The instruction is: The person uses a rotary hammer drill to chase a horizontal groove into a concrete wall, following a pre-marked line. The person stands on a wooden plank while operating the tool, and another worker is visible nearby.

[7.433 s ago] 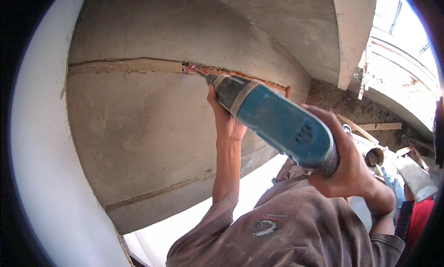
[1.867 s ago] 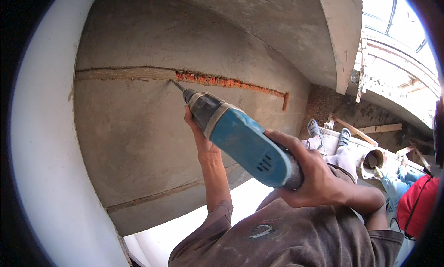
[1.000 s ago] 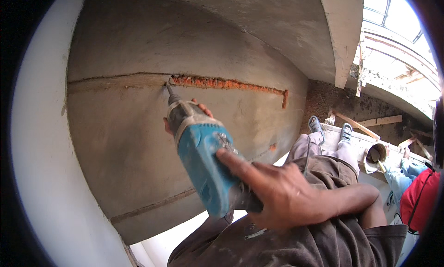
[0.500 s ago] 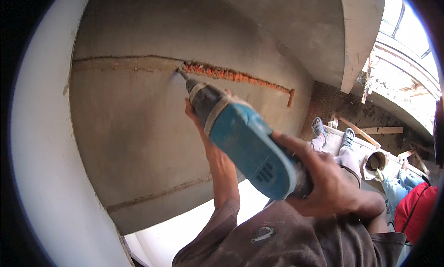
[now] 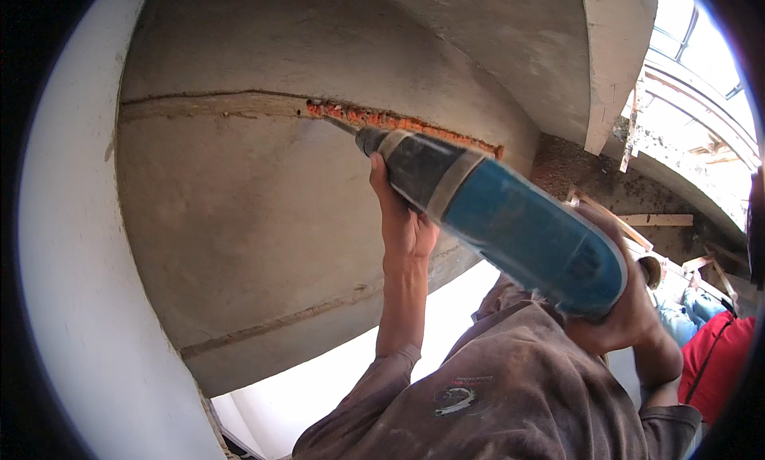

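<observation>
A blue rotary hammer with a black front end slants across the view, held by both my hands. My left hand supports its front part from below, thumb up along the side, other fingers mostly hidden behind the tool. At the rear, my right hand is wrapped round the handle, slightly blurred. The thin chisel bit reaches up and left to the lower edge of a chipped groove near its left end. Orange-red brick shows in the groove, cut into the grey plastered wall.
Left of the groove, a shallow scored channel continues across the plaster. A white surface curves along the left side. At right are wooden pieces and a person in red. Bright daylight enters at upper right.
The rotary hammer has swung flatter, its rear moving right with my right hand. The bit tip has shifted right along the groove, and my left hand has moved right too.
</observation>
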A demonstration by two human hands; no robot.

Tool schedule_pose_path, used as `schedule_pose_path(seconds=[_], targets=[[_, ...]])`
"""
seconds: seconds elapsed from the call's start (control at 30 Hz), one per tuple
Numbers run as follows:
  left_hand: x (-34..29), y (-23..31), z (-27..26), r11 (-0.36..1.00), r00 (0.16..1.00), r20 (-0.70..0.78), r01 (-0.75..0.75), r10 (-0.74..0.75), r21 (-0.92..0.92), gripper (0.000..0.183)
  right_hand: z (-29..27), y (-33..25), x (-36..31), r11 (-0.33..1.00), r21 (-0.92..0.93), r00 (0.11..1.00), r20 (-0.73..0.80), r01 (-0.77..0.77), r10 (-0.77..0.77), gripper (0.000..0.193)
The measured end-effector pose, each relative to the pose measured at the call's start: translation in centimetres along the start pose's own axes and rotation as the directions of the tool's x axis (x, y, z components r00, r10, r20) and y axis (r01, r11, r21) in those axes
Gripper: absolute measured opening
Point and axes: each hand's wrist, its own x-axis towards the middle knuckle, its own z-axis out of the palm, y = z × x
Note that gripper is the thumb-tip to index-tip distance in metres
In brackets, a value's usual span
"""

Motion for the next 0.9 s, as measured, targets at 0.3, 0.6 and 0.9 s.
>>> schedule_pose_path(seconds=[0.3,0.6,0.9], targets=[[3.7,2.8,3.2,0.985,0.989,0.121,-0.069,0.089,-0.161,0.064,-3.4,-2.5,4.6,0.926,-0.277,0.966,0.039,0.256,-0.256,0.102],[6.0,4.8,2.7,0.992,0.983,0.139,-0.118,0.124,-0.050,0.097,-2.0,-2.9,6.4,0.920,-0.390,0.990,-0.116,0.026,-0.077,0.093],[8.2,6.3,4.3,0.960,0.973,0.222,0.002,0.063,-0.279,0.077,-2.0,-4.7,8.4,0.835,-0.548,0.957,-0.267,-0.053,-0.114,0.098]])
